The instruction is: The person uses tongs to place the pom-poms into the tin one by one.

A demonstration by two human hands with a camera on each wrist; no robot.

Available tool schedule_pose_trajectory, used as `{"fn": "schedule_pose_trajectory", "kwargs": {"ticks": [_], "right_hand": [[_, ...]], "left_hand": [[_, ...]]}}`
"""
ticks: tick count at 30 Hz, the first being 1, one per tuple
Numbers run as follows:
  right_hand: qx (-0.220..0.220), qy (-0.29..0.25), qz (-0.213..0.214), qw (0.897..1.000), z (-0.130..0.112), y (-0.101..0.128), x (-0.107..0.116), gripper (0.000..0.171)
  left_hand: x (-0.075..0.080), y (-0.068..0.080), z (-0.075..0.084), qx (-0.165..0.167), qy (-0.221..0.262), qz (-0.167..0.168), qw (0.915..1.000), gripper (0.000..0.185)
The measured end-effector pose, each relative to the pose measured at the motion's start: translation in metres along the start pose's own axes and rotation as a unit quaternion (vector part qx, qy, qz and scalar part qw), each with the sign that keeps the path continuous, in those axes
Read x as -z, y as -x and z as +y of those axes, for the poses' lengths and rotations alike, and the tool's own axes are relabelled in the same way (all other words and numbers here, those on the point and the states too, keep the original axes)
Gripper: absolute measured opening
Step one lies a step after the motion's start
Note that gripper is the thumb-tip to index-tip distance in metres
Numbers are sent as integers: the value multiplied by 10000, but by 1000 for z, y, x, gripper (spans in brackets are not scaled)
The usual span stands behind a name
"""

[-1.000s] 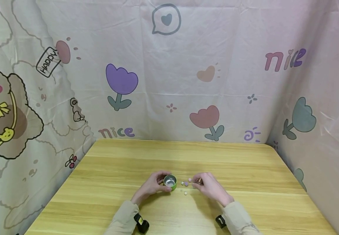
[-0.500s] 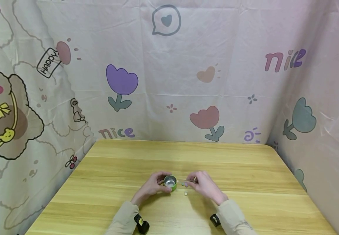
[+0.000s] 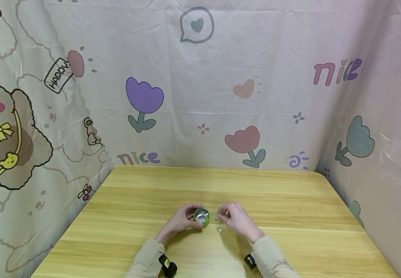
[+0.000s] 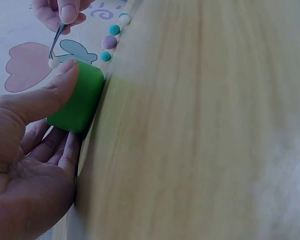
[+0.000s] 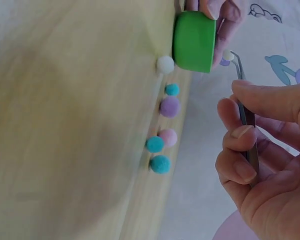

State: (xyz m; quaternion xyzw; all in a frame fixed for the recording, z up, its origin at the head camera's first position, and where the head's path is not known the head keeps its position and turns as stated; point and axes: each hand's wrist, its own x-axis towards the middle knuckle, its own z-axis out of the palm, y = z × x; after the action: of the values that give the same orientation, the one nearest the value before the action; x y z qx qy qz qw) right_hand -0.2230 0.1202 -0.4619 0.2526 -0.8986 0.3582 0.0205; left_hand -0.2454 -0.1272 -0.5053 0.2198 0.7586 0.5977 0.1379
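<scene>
Reading "nice" (image 3: 337, 71) on curtain (image 3: 256, 58), behind tweezers (image 5: 246, 120), green cup (image 5: 194, 42).

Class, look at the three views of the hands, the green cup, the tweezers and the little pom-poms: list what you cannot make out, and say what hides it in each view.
- Green cup contents: both wrist views show only its outer wall.
- Cup interior, head view: too small to tell what lies inside.
- Pom-poms, head view: too tiny to count.
- Tweezers handle, right wrist view: covered by the right hand.
- Left hand, left wrist view: cut off by the frame's edge.
</scene>
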Motion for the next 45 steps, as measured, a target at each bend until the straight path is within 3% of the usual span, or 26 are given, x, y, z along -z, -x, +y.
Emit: {"fn": "schedule_pose_trajectory", "kwargs": {"ticks": [45], "right_hand": [[52,3,-11,10000,2,0,-3,8]], "left_hand": [[0,1,1,-42,64,-28,10000,66]]}}
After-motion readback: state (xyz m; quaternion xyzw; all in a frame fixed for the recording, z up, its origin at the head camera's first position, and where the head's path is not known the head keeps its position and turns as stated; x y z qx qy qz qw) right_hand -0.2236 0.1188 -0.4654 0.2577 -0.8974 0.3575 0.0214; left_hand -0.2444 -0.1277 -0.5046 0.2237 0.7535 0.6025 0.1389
